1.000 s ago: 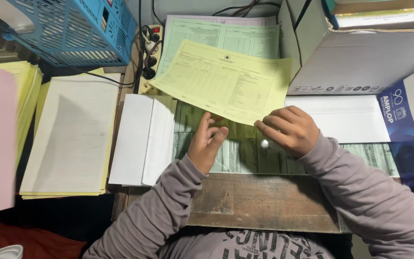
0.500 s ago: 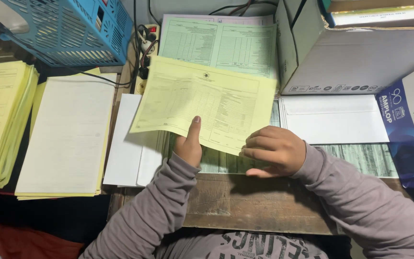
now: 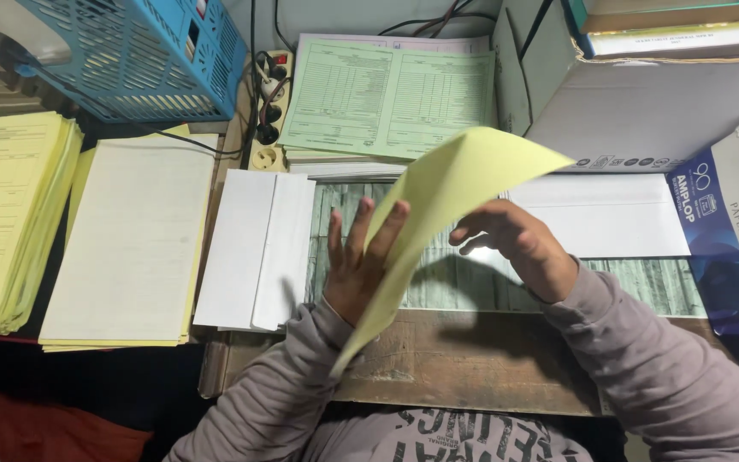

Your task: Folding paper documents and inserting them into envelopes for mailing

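— What have your hands got?
— My left hand (image 3: pixel 359 272), fingers spread open, presses the bending yellow sheet (image 3: pixel 446 210); my right hand (image 3: pixel 519 248) grips it, above the surface's (image 3: pixel 472 359) near edge.

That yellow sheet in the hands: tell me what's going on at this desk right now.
A person in a grey sweatshirt holds a yellow sheet up over the desk, curved and mid-turn. The left hand supports it from behind with fingers spread; the right hand grips its far side. Beyond it lies a stack of green forms, white envelopes to the left, and piles of yellow papers further left, below a blue basket.
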